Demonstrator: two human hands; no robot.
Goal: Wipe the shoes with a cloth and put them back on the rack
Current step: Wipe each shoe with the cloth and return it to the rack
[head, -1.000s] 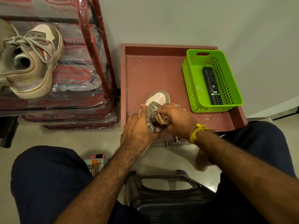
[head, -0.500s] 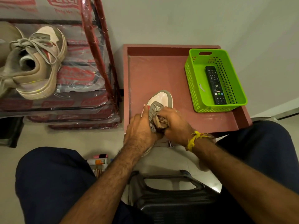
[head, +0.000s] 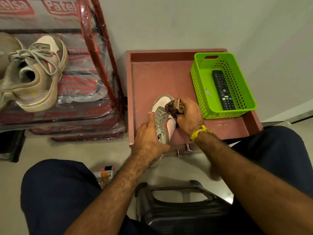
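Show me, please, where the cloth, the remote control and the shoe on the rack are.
cloth [head: 174, 106], head view, bunched middle.
remote control [head: 223, 89], head view, round centre button.
shoe on the rack [head: 36, 73], head view, laced upper.

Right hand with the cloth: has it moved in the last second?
Yes. The right hand with the cloth has slid off the laces toward the shoe toe, closer to the green basket.

Red lettering reading "Patel" shows on the shoe rack's clear plastic wrapping [head: 64, 7]; beside it, a cut-off "elsa".
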